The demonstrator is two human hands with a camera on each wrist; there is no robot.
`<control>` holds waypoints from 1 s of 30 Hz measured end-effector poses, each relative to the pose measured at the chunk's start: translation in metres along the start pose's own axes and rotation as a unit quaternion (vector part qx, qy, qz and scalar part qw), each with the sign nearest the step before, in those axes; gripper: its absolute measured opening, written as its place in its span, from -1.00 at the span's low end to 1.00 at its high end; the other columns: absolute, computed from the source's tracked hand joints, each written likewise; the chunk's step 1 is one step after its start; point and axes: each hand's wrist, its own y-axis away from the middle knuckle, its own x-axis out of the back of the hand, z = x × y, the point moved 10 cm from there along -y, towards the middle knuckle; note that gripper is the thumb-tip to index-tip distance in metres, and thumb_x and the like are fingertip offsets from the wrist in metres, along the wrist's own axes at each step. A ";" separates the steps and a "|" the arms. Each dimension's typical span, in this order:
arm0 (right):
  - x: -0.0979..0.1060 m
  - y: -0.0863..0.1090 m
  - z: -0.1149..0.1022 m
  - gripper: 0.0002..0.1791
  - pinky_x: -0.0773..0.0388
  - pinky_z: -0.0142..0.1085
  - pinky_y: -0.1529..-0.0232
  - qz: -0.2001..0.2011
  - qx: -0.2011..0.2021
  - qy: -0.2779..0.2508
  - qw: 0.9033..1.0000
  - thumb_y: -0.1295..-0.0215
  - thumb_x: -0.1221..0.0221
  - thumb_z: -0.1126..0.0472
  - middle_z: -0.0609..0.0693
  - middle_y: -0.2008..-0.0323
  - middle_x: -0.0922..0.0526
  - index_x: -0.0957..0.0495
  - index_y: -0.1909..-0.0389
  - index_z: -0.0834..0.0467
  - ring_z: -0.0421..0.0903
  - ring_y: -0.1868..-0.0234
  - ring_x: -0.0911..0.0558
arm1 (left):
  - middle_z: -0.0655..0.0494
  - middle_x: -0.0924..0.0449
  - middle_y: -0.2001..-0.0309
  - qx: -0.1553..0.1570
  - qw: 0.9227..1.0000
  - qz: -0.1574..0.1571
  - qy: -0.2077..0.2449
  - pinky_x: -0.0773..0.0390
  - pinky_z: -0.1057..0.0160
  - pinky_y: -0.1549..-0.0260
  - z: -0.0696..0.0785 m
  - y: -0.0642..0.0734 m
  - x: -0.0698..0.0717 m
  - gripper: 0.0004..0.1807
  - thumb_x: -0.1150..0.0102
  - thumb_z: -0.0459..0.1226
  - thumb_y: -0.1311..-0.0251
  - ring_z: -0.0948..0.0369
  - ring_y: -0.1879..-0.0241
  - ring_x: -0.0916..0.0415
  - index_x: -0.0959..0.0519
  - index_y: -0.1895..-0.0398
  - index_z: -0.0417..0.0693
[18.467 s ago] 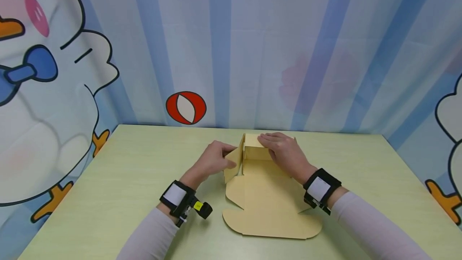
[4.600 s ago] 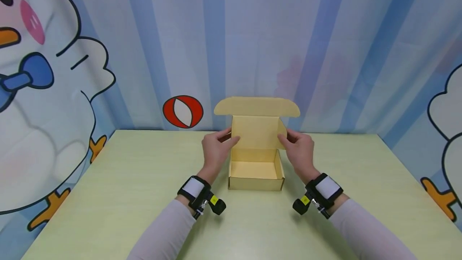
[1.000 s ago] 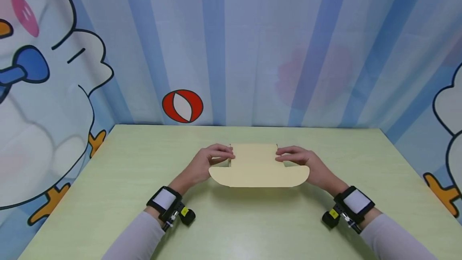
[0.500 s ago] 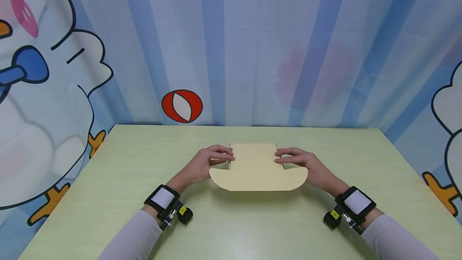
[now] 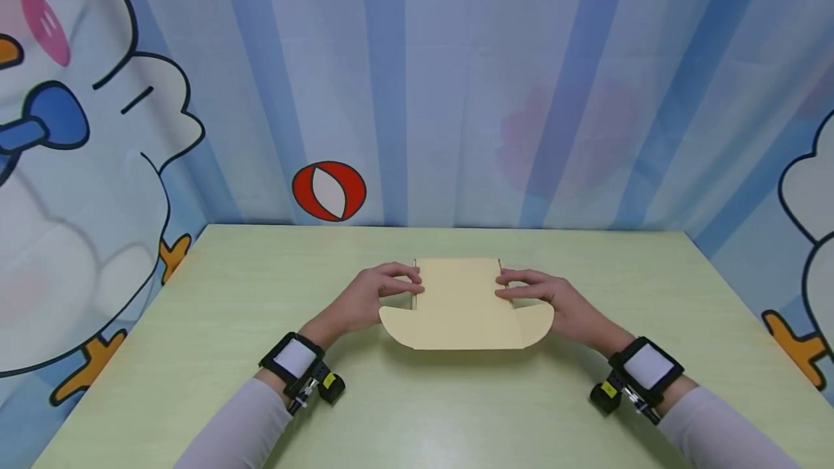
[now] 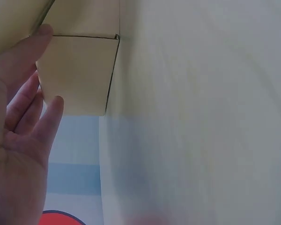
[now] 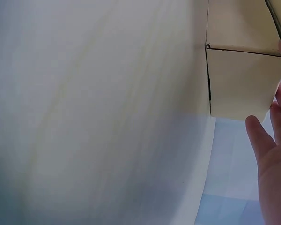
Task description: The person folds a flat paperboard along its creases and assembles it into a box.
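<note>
A cardboard mailer box stands on the table, its lid folded down over the top. From the lid's near edge a front flap with rounded ears sticks out toward me above the table. At the lid's left edge my left hand touches the box with its fingertips. My right hand does the same on the right edge, fingers mostly straight. The left wrist view shows a side wall of the box with one fingertip at its corner and another finger apart from it. The right wrist view mirrors this at the opposite side wall. The box's inside is hidden.
The pale wood-grain table reaches back to a striped blue curtain printed with cartoon ducks and a red ball. Each wrist wears a black strap with a small camera.
Much earlier the sheet lay partly folded; later the box stood with its lid raised. Over the last second the lid is down and its front flap has tipped slightly lower toward me. Hands barely moved.
</note>
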 end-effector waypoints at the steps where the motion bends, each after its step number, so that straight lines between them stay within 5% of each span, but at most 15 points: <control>1: 0.000 0.000 -0.001 -0.51 -0.34 -0.62 -0.24 0.000 0.006 0.002 1.000 -0.19 -0.35 0.23 0.18 -0.28 -0.50 -0.60 -0.18 0.11 -0.33 -0.46 -0.26 | -0.09 -0.53 -0.19 -0.002 1.000 -0.002 -0.010 -0.55 0.04 -0.19 0.000 0.000 0.000 -0.50 -0.48 -0.42 0.03 -0.05 -0.29 -0.43 -0.66 -0.07 -0.20; 11: 0.001 0.001 -0.006 -0.54 -0.33 -0.61 -0.28 0.009 0.047 0.016 0.999 -0.17 -0.35 0.29 0.23 -0.24 -0.52 -0.63 -0.14 0.11 -0.30 -0.47 -0.26 | 0.01 -0.58 -0.18 -0.051 0.990 -0.012 -0.133 -0.57 0.12 -0.20 0.010 -0.002 -0.001 -0.51 -0.54 -0.30 0.07 0.04 -0.27 -0.47 -0.70 -0.04 -0.08; 22: -0.001 -0.003 -0.010 -0.50 -0.49 -0.47 -0.22 -0.008 0.043 0.100 0.994 -0.09 -0.41 0.28 0.13 -0.25 -0.54 -0.65 -0.13 0.03 0.08 -0.39 -0.42 | 0.00 -0.58 -0.15 -0.073 0.983 -0.013 -0.168 -0.60 0.12 -0.15 0.017 -0.001 0.001 -0.55 -0.53 -0.33 0.07 0.03 -0.23 -0.50 -0.72 0.00 -0.08; 30: -0.002 -0.001 -0.008 -0.45 -0.38 -0.60 -0.24 0.001 0.040 0.088 0.995 -0.08 -0.42 0.30 0.15 -0.27 -0.53 -0.63 -0.16 0.04 -0.14 -0.46 -0.34 | -0.04 -0.58 -0.12 -0.087 0.985 -0.002 -0.146 -0.62 0.12 -0.11 0.022 0.001 0.002 -0.56 -0.51 -0.37 0.06 -0.01 -0.20 -0.50 -0.72 0.01 -0.13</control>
